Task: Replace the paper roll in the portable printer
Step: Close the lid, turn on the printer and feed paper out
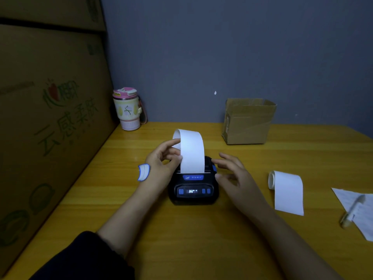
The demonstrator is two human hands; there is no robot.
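Left hand point(163, 158) pinched paper strip point(191, 150) upright, feeding from printer point(193, 186); right hand point(232, 172) open beside it, steadying.

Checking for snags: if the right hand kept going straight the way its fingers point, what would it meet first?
Probably the black portable printer: the right hand points left at its top right edge near the blue side button. Contact is unclear.

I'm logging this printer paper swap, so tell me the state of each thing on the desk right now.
Printer: display lit, paper strip standing out of its slot.
Left hand: pinching the strip.
Right hand: open, beside the printer.
Spare roll: partly unrolled, lying on the table.
Cardboard box: open-topped.
Tumbler: lidded, upright.
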